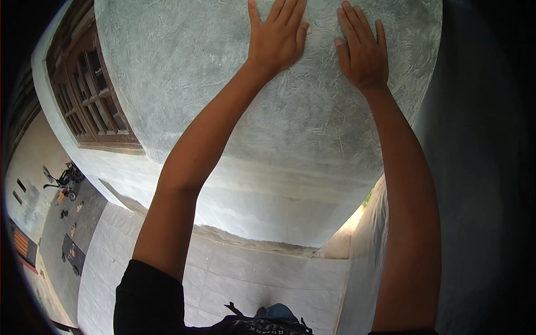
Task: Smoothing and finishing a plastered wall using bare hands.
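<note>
Left hand: our left hand [277, 39] lies flat at the top centre of the frame, fingers together and pointing up, palm against the grey plastered wall [212, 72].
Under the left hand: a small pale edge [305, 21] shows beside the fingers, perhaps a pad or sanding piece pressed to the plaster; we cannot tell what it is, nor whether the hand grips it or only presses on it.
Right hand: our right hand [363, 50] is spread flat just beside the left, fingers slightly apart, holding nothing that we can see.
Which hand is nearer: both touch the wall; the left reaches a little higher in the frame, and the pale piece sits between the two hands, touching the left.
Wall, place and lie: it fills the upper middle of the frame straight ahead of the hands, rough with trowel marks, and runs from upper left to right; the lens bends its flat face.
Pale piece, long axis: too little shows to say which way it points.
Lower band: smoother, lighter plaster [268, 201] sits below the rough coat.
Window: a brown wooden window frame [92, 95] stands at upper left in the same wall.
Floor: pale tiles [234, 279] lie at the bottom centre.
Far left: a small wheeled thing [66, 181] stands on a yard well apart.
</note>
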`<state>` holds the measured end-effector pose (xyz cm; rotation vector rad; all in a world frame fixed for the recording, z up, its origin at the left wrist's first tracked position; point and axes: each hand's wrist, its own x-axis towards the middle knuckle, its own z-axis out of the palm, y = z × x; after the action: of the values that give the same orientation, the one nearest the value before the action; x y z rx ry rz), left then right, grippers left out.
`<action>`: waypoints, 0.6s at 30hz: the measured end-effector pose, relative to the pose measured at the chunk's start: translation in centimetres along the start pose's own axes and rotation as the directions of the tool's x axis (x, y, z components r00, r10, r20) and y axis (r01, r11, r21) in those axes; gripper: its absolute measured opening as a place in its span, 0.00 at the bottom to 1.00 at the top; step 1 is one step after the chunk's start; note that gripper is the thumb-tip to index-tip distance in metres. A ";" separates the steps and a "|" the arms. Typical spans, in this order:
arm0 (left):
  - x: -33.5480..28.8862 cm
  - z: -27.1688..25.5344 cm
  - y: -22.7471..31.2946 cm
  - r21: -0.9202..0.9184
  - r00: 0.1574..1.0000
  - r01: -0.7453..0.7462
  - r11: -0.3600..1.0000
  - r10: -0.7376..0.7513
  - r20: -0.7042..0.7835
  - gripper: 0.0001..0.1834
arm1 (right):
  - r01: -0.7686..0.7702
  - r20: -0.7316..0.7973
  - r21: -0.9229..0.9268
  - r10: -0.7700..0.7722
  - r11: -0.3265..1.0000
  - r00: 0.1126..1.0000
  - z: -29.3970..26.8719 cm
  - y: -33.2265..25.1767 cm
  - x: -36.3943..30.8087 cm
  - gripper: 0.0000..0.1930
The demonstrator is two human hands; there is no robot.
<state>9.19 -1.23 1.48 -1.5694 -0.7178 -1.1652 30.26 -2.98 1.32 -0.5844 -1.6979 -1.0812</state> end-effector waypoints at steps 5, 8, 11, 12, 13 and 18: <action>-4.8 1.3 3.5 -0.212 0.988 -0.082 0.974 0.107 0.112 0.31 | -0.017 0.016 -0.012 0.017 1.000 1.000 0.1 0.4 -0.5 0.26; -0.7 0.0 0.6 -0.045 0.997 -0.073 0.996 0.073 0.004 0.32 | -0.028 0.031 -0.015 0.028 0.999 0.999 -0.1 -0.1 -0.1 0.26; 0.9 0.3 -0.7 0.070 0.999 0.030 0.997 -0.027 -0.041 0.32 | -0.041 0.036 -0.015 0.042 0.999 0.998 0.2 -0.4 0.1 0.26; -0.4 0.8 1.0 -0.087 1.000 -0.030 0.996 0.030 0.000 0.31 | -0.042 0.045 -0.027 0.043 0.999 0.998 0.2 0.5 -0.3 0.26; -2.4 1.0 3.0 -0.245 0.995 -0.084 0.966 0.094 0.030 0.31 | 0.010 -0.006 -0.104 -0.010 0.995 1.000 0.7 1.8 -0.9 0.26; 0.6 -0.3 -1.7 0.015 0.999 0.002 1.000 -0.002 -0.041 0.32 | 0.041 -0.079 -0.157 -0.054 0.987 0.995 2.3 1.5 -0.9 0.26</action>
<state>7.85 -1.02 2.63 -1.5282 -0.7000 -1.1874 30.68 -0.17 0.84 -0.5910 -1.5718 -1.2629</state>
